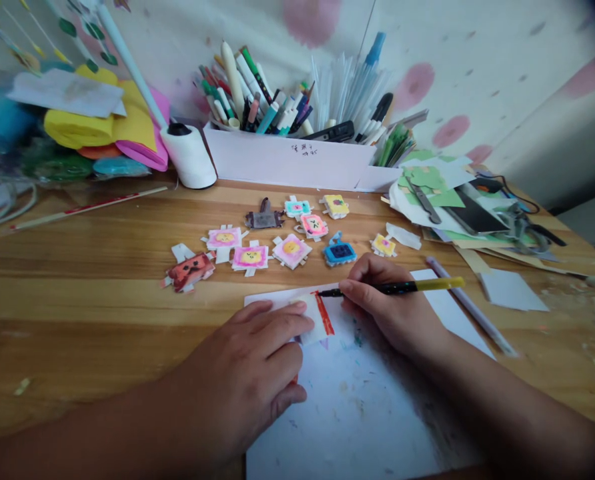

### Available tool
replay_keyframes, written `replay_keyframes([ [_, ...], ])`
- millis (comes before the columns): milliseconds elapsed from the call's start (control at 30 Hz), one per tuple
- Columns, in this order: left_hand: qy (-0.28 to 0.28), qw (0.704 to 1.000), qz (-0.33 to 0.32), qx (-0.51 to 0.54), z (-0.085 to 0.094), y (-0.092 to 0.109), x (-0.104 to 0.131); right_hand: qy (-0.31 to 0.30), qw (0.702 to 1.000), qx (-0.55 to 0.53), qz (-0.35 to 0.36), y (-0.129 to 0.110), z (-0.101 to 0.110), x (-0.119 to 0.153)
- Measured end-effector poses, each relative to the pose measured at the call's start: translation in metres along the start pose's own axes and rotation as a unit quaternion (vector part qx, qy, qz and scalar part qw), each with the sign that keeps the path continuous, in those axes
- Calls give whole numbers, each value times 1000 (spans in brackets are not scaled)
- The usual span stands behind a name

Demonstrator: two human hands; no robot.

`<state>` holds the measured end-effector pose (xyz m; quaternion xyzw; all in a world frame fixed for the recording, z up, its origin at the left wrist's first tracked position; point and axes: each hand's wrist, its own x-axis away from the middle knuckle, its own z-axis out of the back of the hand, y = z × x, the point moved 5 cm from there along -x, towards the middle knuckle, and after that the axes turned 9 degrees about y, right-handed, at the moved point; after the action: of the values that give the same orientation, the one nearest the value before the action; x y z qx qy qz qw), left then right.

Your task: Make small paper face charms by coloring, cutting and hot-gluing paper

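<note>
My right hand [385, 300] grips a marker [402, 287] with a black barrel and a yellow end, its tip touching the top edge of a small white paper piece [313, 327]. A red-orange stripe [324, 315] runs down the right side of that piece. My left hand [265, 353] holds the piece down with its fingertips. Something orange-red, mostly hidden, shows between its fingers and thumb. Beneath both hands lies a large white sheet [347, 420] with coloured smudges.
Several small coloured paper figures [250, 256] lie beyond the sheet. Behind them stands a white box [287, 160] full of pens. A lilac stick [470, 305] rests at the right, near paper scraps, a phone [477, 210] and a grey cutter [422, 200]. A lamp base [190, 157] stands left.
</note>
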<state>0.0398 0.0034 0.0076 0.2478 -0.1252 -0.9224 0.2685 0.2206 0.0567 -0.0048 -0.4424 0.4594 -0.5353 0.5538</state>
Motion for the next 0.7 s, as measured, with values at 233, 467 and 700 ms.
replay_keyframes([
  [233, 1, 1000, 5, 5, -1, 0, 0, -9, 1000, -28, -2, 1, -1, 0],
  [467, 5, 1000, -4, -10, 1, 1, 1, -13, 1000, -6, 0, -1, -3, 1],
  [700, 1, 1000, 0, -1, -1, -1, 1, -29, 1000, -11, -1, -2, -4, 2],
])
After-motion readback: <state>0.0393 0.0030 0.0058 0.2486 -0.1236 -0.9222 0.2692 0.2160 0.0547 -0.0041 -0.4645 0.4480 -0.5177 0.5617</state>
